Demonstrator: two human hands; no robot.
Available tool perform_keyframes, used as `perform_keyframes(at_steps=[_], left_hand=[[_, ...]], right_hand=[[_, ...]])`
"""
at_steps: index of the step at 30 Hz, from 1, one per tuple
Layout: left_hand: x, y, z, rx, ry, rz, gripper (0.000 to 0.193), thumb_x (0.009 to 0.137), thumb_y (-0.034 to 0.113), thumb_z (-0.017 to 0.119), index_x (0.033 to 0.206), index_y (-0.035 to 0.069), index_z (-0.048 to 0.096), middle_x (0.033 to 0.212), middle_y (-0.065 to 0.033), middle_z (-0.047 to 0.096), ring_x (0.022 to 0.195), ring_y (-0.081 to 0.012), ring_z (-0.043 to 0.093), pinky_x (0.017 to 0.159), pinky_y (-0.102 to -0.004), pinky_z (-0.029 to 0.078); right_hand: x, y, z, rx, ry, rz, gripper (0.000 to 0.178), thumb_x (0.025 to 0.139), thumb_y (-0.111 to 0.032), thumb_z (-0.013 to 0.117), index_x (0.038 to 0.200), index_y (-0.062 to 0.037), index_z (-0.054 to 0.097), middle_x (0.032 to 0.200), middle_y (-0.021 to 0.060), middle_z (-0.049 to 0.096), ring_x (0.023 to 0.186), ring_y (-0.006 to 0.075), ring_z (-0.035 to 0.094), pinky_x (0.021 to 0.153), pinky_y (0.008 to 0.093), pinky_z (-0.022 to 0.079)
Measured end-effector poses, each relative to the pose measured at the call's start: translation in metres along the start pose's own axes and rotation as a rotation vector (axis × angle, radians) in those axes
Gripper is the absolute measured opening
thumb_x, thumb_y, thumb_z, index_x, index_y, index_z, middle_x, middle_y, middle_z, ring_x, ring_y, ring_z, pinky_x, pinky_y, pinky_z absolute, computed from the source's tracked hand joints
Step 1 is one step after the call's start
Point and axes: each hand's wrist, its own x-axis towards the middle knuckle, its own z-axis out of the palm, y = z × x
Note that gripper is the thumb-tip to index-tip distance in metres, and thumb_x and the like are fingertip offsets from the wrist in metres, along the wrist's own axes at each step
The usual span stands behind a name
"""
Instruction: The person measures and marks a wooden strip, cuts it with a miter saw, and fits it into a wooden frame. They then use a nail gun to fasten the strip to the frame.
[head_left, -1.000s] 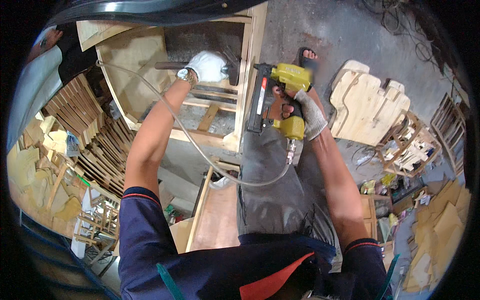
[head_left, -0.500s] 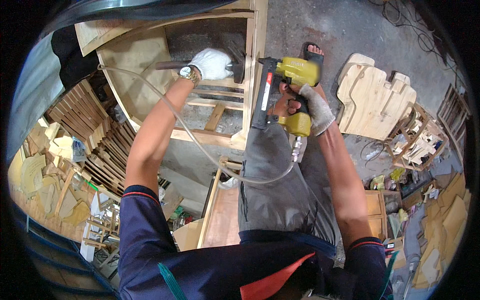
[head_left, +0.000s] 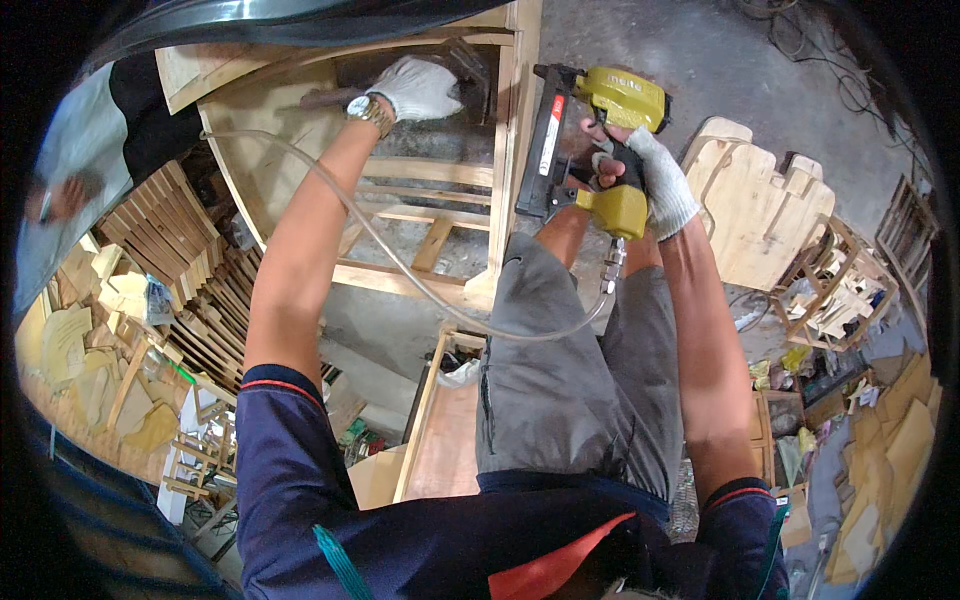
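Note:
My left hand [head_left: 415,90], in a white glove, is closed around a hammer, inside the wooden frame. The hammer's dark handle [head_left: 325,98] sticks out behind my wrist, and its head is dim against the frame's shadowed far corner. In my right hand [head_left: 655,180], gloved with bare fingertips showing, is a yellow and black pneumatic nail gun [head_left: 625,97], gripped by its handle. Its long black magazine [head_left: 545,150] stands just right of the wooden frame [head_left: 508,150], apart from it. A clear air hose [head_left: 400,262] runs from the gun's base leftward across my left forearm.
Curved flat wooden panels [head_left: 755,205] are stacked on the floor at right, near a small wooden crate of offcuts [head_left: 840,285]. Slatted wooden pieces [head_left: 165,220] are piled at left. Cables [head_left: 830,60] lie at the far right. A light wooden box frame [head_left: 425,420] stands by my legs.
The nail gun has moved up and to the right with my right hand. My left hand has shifted slightly farther away with the hammer. My legs have shifted.

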Motion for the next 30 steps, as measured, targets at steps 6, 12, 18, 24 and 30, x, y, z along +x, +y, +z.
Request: perform_keyframes(at_steps=[6,12,18,24,30], left_hand=[[0.009,0.003,0.001,-0.002,0.004,0.034,0.042,0.082,0.04,0.059,0.083,-0.001,0.069,0.088,-0.0252,0.068,0.082,-0.0424,0.067,0.077,-0.0519,0.053],[0.002,0.013,-0.008,0.011,-0.019,0.028,0.041,0.082,0.038,0.06,0.085,-0.001,0.069,0.089,-0.025,0.067,0.083,-0.0423,0.067,0.077,-0.0521,0.052],[-0.003,0.014,0.011,0.014,-0.049,0.043,0.044,0.084,0.042,0.059,0.086,0.0,0.071,0.093,-0.0245,0.068,0.087,-0.0413,0.068,0.081,-0.0505,0.054],[-0.052,0.038,0.074,-0.071,-0.064,0.092,0.043,0.083,0.045,0.063,0.079,0.004,0.074,0.089,-0.0218,0.071,0.087,-0.0389,0.069,0.08,-0.0478,0.056],[-0.073,0.061,0.112,-0.158,-0.163,0.073,0.039,0.077,0.041,0.069,0.085,0.003,0.074,0.094,-0.0215,0.071,0.091,-0.0399,0.068,0.082,-0.049,0.054]], right_hand=[[0.0,-0.004,0.016,0.038,0.028,0.12,0.029,0.096,-0.019,0.066,0.117,-0.002,0.055,0.113,0.012,0.068,0.057,0.0105,0.054,0.066,0.0333,0.061],[0.002,-0.004,0.015,-0.021,0.04,0.155,0.031,0.097,-0.02,0.063,0.12,-0.0012,0.055,0.105,0.0091,0.069,0.058,0.0095,0.053,0.06,0.0298,0.057],[-0.007,-0.005,-0.007,-0.04,0.06,0.087,0.033,0.098,-0.022,0.061,0.124,-0.0022,0.056,0.102,0.0093,0.07,0.058,0.01,0.054,0.056,0.0282,0.054],[-0.059,0.029,-0.029,-0.028,0.227,0.154,0.025,0.095,-0.014,0.062,0.118,-0.0037,0.057,0.098,0.0045,0.065,0.055,0.0077,0.051,0.052,0.0246,0.052],[-0.083,0.088,-0.041,0.081,0.155,0.247,0.024,0.097,-0.017,0.059,0.117,-0.0047,0.054,0.101,0.0049,0.064,0.057,0.011,0.051,0.052,0.0292,0.053]])
